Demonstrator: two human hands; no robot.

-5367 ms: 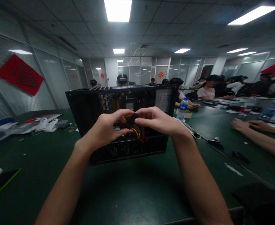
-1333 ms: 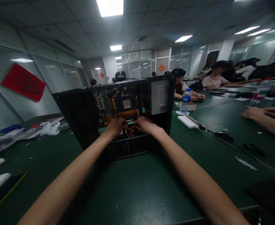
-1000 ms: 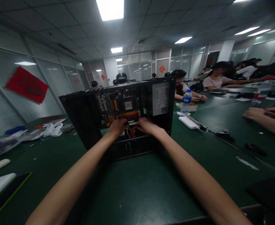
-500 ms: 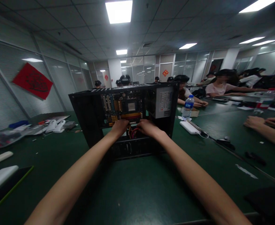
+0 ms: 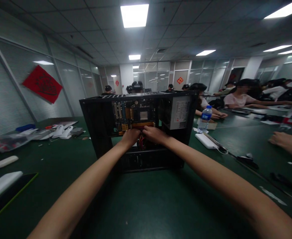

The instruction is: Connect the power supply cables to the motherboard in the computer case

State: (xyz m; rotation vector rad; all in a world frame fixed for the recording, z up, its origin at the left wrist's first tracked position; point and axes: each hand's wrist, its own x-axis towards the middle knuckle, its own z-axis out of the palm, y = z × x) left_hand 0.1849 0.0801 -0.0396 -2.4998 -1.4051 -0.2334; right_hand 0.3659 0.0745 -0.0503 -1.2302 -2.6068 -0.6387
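An open black computer case (image 5: 98,122) stands on the green table (image 5: 141,202), its motherboard (image 5: 133,114) and grey power supply (image 5: 180,113) facing me. Both my arms reach into it. My left hand (image 5: 131,136) and my right hand (image 5: 153,134) are closed side by side just below the motherboard, at a bundle of red and yellow cables (image 5: 142,142). Their fingertips are hidden inside the case, so what they grip is unclear.
A water bottle (image 5: 205,119) and a white power bank (image 5: 206,140) lie right of the case. Another person's hands (image 5: 284,138) rest at the far right. White objects (image 5: 3,179) and loose parts (image 5: 61,131) lie on the left. Several people sit at the back.
Earlier both hands held a black connector with coloured wires in front of the case; they have since gone inside it. Over the last second the view shifted slightly; the hands stay put.
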